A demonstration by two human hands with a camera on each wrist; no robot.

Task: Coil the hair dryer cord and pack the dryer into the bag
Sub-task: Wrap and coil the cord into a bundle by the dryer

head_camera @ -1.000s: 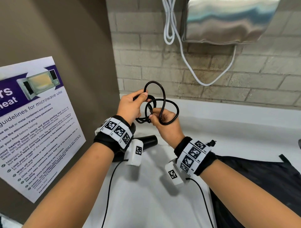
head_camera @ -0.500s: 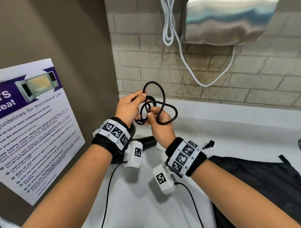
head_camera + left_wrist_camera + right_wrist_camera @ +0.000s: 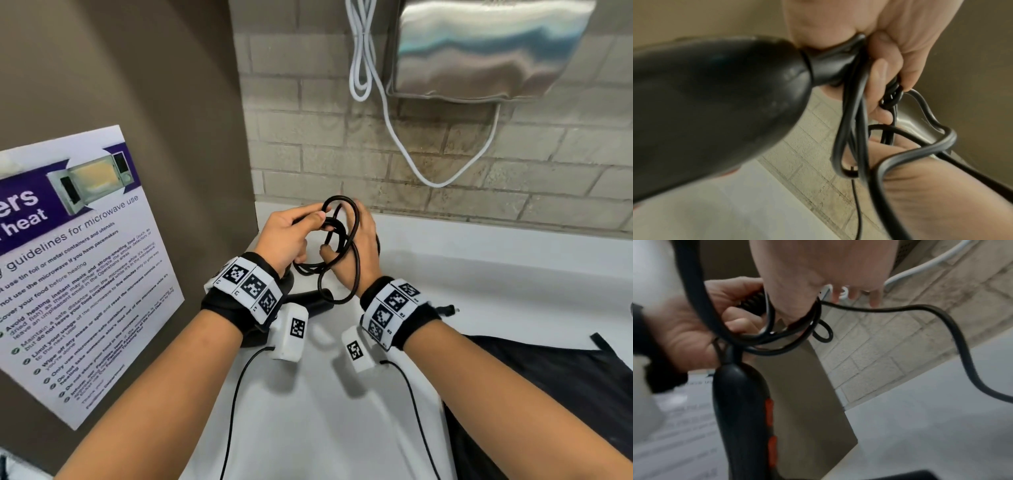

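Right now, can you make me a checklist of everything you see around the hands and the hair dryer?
Surface: white counter.
Job's things: black hair dryer hangs below the left hand; its black cord is looped; black bag lies flat on the counter.
Clutter: nothing seen.
Grippers: left hand grips the cord by the dryer's handle; right hand has loops round it, fingers straight.
Cables: white cable hangs on the wall.
Surroundings: brick wall, steel hand dryer, microwave poster.
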